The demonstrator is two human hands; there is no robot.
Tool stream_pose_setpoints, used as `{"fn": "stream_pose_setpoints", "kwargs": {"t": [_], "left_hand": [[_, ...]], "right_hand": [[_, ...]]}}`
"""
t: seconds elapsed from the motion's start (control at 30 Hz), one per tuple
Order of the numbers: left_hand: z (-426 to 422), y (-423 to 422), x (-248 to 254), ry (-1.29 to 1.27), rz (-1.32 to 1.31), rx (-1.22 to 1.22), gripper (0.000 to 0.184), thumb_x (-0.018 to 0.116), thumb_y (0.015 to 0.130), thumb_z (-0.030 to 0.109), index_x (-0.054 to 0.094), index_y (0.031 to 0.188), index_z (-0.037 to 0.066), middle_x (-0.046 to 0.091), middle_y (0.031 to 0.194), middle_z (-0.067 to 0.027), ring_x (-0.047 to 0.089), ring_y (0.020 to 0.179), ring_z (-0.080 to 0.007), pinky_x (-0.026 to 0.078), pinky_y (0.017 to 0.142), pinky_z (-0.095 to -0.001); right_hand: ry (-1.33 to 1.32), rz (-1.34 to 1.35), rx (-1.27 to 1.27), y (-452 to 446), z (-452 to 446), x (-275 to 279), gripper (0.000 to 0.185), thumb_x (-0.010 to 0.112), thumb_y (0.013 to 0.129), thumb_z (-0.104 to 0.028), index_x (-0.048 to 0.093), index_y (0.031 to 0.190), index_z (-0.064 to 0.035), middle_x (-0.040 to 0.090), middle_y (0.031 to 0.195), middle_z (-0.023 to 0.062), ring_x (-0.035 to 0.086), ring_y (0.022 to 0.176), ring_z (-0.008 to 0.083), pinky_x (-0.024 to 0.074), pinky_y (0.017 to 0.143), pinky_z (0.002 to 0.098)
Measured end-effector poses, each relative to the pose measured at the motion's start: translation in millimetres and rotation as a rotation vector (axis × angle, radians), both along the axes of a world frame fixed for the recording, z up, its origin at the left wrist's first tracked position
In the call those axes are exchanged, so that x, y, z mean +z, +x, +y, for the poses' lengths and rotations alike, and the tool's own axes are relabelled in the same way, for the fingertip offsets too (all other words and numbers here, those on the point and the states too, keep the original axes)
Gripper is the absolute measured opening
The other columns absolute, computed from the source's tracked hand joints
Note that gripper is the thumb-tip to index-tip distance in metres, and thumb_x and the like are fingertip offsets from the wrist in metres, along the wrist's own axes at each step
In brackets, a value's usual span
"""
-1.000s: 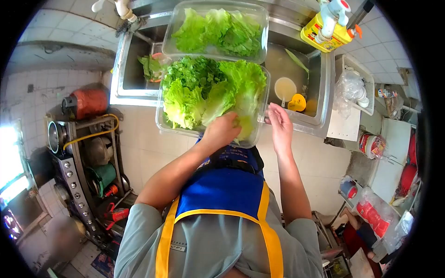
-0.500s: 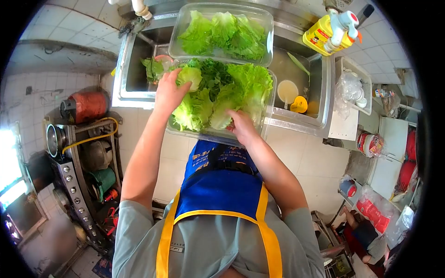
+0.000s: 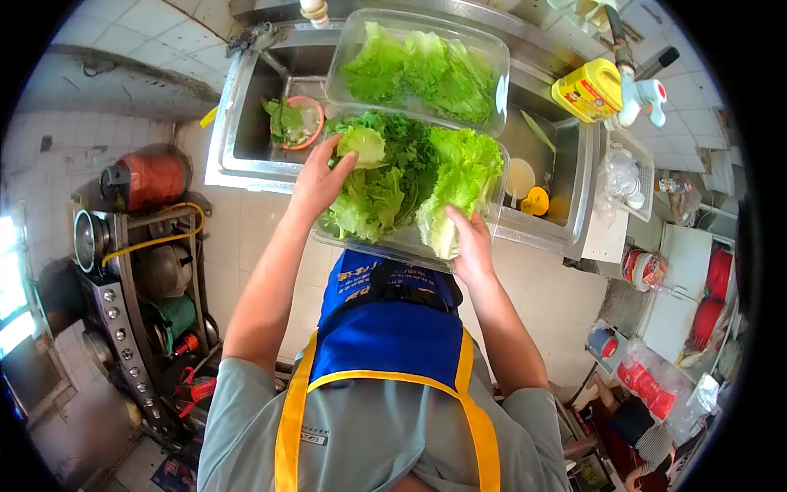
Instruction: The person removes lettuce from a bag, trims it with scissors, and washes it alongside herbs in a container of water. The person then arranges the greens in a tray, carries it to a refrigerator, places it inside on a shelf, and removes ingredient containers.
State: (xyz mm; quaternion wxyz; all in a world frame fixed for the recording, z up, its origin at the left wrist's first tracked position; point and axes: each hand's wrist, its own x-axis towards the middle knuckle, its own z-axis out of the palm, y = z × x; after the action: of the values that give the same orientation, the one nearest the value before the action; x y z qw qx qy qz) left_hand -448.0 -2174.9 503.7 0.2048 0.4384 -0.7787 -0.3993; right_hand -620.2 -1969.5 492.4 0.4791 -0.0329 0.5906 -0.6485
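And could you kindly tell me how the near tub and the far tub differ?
The near tub holds lettuce and darker, finer-leaved herbs; the far tub shows only lettuce. The left hand and right hand are at the near tub's lettuce, while neither touches the far tub. Both tubs are clear and rectangular.

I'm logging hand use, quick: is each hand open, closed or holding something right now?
Left hand: thumb and fingers at a small lettuce leaf; grip cannot be told.
Right hand: closed, holding long lettuce leaves.
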Motion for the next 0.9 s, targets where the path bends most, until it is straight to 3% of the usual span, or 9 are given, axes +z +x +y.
{"fn": "stream_pose_setpoints", "kwargs": {"t": [0.1,0.2,0.3,0.4,0.57,0.6,0.67,0.73,0.9], "left_hand": [[0,5,-1,0.099,0.056,0.024,0.050,0.058,0.086,0.032,0.049,0.126,0.003,0.051,0.125,-0.0207,0.046,0.118,-0.0334,0.037,0.098,-0.0374],[7,6,20,-0.276,0.286,0.039,0.043,0.058,0.086,0.028,0.054,0.122,0.006,0.050,0.127,-0.0177,0.045,0.119,-0.0335,0.036,0.099,-0.0385],[16,14,47,-0.570,0.206,-0.284,0.037,0.054,0.088,0.023,0.056,0.121,0.007,0.047,0.132,-0.0146,0.041,0.125,-0.0300,0.033,0.102,-0.0396],[26,10,30,-0.490,0.002,-0.417,0.034,0.057,0.086,0.023,0.059,0.115,0.007,0.049,0.131,-0.0125,0.038,0.127,-0.0331,0.032,0.102,-0.0438],[49,-11,26,-0.591,-0.031,-0.330,0.030,0.063,0.081,0.016,0.061,0.108,0.004,0.052,0.126,-0.0124,0.042,0.122,-0.0334,0.034,0.100,-0.0442],[58,-15,34,-0.620,0.056,-0.329,0.027,0.064,0.080,0.014,0.061,0.105,0.003,0.056,0.118,-0.0134,0.051,0.113,-0.0330,0.040,0.095,-0.0426],[86,-28,32,-0.260,0.249,-0.396,0.024,0.064,0.082,0.012,0.061,0.103,0.003,0.059,0.111,-0.0149,0.056,0.104,-0.0322,0.045,0.088,-0.0392],[110,-48,23,0.235,0.036,-0.436,0.039,0.062,0.084,0.024,0.055,0.113,-0.001,0.056,0.114,-0.0199,0.055,0.107,-0.0290,0.045,0.090,-0.0365],[134,-92,-53,0.290,-0.082,-0.124,0.067,0.068,0.078,0.031,0.040,0.127,-0.006,0.049,0.121,-0.0245,0.048,0.115,-0.0303,0.039,0.096,-0.0358]], "right_hand": [[-0.097,0.005,-0.030,4,-4,19,0.035,0.064,0.085,-0.015,0.054,0.115,-0.0006,0.061,0.107,0.0081,0.056,0.098,0.0154,0.0434,0.084,0.0284],[-0.168,0.071,0.067,19,-29,44,0.037,0.063,0.086,-0.018,0.052,0.116,0.0001,0.061,0.105,0.0098,0.058,0.097,0.0177,0.0462,0.084,0.0315],[-0.133,0.225,0.495,22,-66,26,0.040,0.060,0.088,-0.024,0.052,0.118,-0.0004,0.059,0.112,0.0136,0.058,0.102,0.0206,0.0453,0.090,0.0329],[-0.100,0.633,0.469,32,-61,20,0.042,0.058,0.089,-0.029,0.052,0.119,-0.0001,0.057,0.117,0.0153,0.056,0.106,0.0220,0.0441,0.092,0.0324],[0.000,0.436,0.180,-19,6,4,0.039,0.058,0.090,-0.030,0.055,0.120,-0.0046,0.058,0.119,0.0118,0.055,0.108,0.0191,0.0440,0.090,0.0309],[0.044,0.407,0.129,-31,21,0,0.037,0.057,0.091,-0.027,0.054,0.120,-0.0046,0.057,0.118,0.0097,0.055,0.108,0.0175,0.0438,0.088,0.0298],[0.102,0.360,0.030,-47,42,-3,0.034,0.056,0.091,-0.023,0.055,0.119,-0.0049,0.057,0.116,0.0067,0.054,0.106,0.0154,0.0433,0.086,0.0288],[0.132,0.323,-0.067,-54,53,-5,0.032,0.056,0.091,-0.023,0.056,0.118,-0.0055,0.057,0.114,0.0049,0.054,0.106,0.0145,0.0426,0.086,0.0289],[0.093,0.334,-0.106,-55,52,-17,0.031,0.056,0.092,-0.024,0.056,0.117,-0.0056,0.058,0.113,0.0033,0.053,0.105,0.0136,0.0424,0.085,0.0283]]}}
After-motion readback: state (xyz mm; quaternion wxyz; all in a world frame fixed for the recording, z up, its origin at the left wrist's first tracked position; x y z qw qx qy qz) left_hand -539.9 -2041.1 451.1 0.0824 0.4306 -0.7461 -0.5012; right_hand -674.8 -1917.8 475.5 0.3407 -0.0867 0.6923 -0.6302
